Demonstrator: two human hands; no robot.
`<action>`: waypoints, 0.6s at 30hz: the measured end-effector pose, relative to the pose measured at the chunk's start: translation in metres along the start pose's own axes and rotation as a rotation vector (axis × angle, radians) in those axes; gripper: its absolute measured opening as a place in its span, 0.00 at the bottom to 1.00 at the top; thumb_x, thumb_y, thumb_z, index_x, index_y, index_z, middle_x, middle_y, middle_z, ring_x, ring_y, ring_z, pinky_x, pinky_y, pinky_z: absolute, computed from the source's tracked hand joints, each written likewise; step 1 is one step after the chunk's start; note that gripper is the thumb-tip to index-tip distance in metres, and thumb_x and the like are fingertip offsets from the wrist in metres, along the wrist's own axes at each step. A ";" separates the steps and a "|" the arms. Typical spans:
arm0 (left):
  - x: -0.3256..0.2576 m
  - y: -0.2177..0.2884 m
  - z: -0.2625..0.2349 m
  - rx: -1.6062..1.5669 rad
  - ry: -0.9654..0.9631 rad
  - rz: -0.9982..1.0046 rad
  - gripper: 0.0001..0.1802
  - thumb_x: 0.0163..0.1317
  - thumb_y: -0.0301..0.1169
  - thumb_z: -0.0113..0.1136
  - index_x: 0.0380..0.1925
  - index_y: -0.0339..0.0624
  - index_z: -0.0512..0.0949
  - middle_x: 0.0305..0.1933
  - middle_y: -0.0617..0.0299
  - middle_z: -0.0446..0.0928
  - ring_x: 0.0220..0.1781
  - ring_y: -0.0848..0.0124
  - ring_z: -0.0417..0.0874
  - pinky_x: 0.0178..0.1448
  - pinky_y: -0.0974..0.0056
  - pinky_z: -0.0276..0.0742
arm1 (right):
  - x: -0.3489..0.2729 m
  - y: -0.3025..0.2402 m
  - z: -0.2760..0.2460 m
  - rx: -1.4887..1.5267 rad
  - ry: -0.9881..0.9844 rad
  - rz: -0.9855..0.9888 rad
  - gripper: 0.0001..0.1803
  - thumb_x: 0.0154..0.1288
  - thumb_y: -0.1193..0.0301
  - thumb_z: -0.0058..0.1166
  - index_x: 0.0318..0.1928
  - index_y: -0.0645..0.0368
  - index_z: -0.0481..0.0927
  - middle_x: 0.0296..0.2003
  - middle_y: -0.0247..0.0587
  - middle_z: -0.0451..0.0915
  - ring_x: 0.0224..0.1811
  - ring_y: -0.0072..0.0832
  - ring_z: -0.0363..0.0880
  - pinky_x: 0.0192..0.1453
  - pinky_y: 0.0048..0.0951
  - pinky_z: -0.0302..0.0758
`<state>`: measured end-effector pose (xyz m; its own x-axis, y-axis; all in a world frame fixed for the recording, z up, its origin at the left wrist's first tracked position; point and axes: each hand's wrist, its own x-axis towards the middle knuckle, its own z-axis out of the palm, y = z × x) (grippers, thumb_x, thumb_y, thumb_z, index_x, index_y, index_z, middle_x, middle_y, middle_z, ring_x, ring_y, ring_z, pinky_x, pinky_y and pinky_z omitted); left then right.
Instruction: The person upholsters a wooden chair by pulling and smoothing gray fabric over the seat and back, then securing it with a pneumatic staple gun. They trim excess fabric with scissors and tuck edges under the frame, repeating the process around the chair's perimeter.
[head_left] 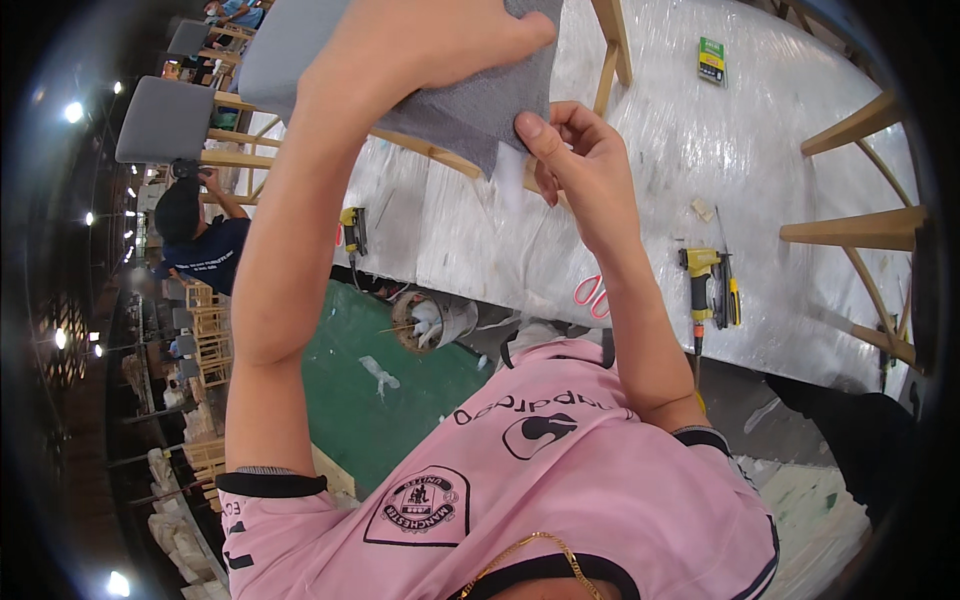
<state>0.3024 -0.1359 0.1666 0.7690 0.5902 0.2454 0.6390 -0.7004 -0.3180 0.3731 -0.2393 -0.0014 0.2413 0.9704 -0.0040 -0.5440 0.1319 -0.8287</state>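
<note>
A chair part with a grey fabric cover [470,110] is at the top of the view, with wooden legs [610,60] beyond it. My right hand [585,165] is closed at the lower right corner of this cover, pinching its edge between thumb and fingers. White padding [511,178] shows beneath the loose corner. Over the top of the covered part lies my left hand [430,45], its thumb stretched to the right along the fabric. The upper frame edge cuts off its other fingers, so their grip is hidden.
Clear plastic film [450,230] covers the worktable. On it lie two yellow-black staple guns [700,280] [352,230], a screwdriver [734,300], red-handled scissors [592,295] and a green box [711,62]. Wooden legs [860,230] stand right. Below are a bucket [455,318] and a person [200,225] left.
</note>
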 end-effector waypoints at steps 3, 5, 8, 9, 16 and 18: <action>-0.003 0.002 0.005 0.063 0.080 0.028 0.46 0.55 0.43 0.60 0.73 0.34 0.61 0.73 0.25 0.58 0.73 0.32 0.63 0.77 0.47 0.61 | 0.000 0.001 -0.006 0.012 -0.171 0.030 0.27 0.67 0.48 0.65 0.25 0.59 0.79 0.15 0.27 0.70 0.15 0.12 0.65 0.18 0.18 0.57; -0.005 0.005 0.004 0.037 0.074 0.020 0.45 0.56 0.43 0.61 0.73 0.36 0.62 0.73 0.25 0.59 0.72 0.32 0.65 0.76 0.44 0.64 | 0.000 0.001 -0.006 0.024 -0.234 0.043 0.27 0.70 0.48 0.62 0.24 0.58 0.78 0.14 0.26 0.69 0.14 0.12 0.63 0.17 0.19 0.57; -0.012 0.032 -0.013 0.158 0.013 -0.034 0.41 0.58 0.42 0.61 0.71 0.40 0.65 0.72 0.26 0.60 0.70 0.32 0.67 0.71 0.39 0.68 | 0.000 0.005 -0.010 0.090 -0.263 0.082 0.28 0.73 0.49 0.59 0.22 0.58 0.77 0.14 0.27 0.69 0.14 0.13 0.63 0.17 0.19 0.57; -0.012 0.041 -0.011 0.243 -0.004 -0.062 0.39 0.58 0.42 0.62 0.70 0.41 0.67 0.72 0.27 0.61 0.70 0.32 0.68 0.70 0.38 0.69 | 0.001 0.010 -0.010 0.125 -0.266 0.074 0.28 0.73 0.49 0.58 0.22 0.58 0.77 0.14 0.27 0.69 0.14 0.13 0.62 0.17 0.20 0.57; -0.016 0.050 0.000 0.249 0.047 0.044 0.32 0.59 0.39 0.66 0.63 0.39 0.75 0.71 0.33 0.66 0.68 0.36 0.72 0.68 0.39 0.71 | 0.000 0.031 -0.005 0.250 -0.255 0.025 0.28 0.75 0.51 0.57 0.22 0.59 0.76 0.14 0.29 0.69 0.13 0.14 0.62 0.17 0.20 0.57; -0.018 0.038 -0.010 -0.024 0.183 0.018 0.32 0.58 0.37 0.68 0.62 0.37 0.76 0.69 0.34 0.68 0.67 0.38 0.73 0.68 0.41 0.71 | 0.007 0.029 -0.011 0.219 -0.240 -0.005 0.28 0.76 0.52 0.55 0.22 0.58 0.75 0.14 0.29 0.68 0.13 0.15 0.61 0.16 0.21 0.56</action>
<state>0.3128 -0.1768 0.1590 0.7691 0.4958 0.4032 0.6234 -0.7208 -0.3029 0.3675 -0.2309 -0.0314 0.0623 0.9862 0.1533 -0.7093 0.1518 -0.6884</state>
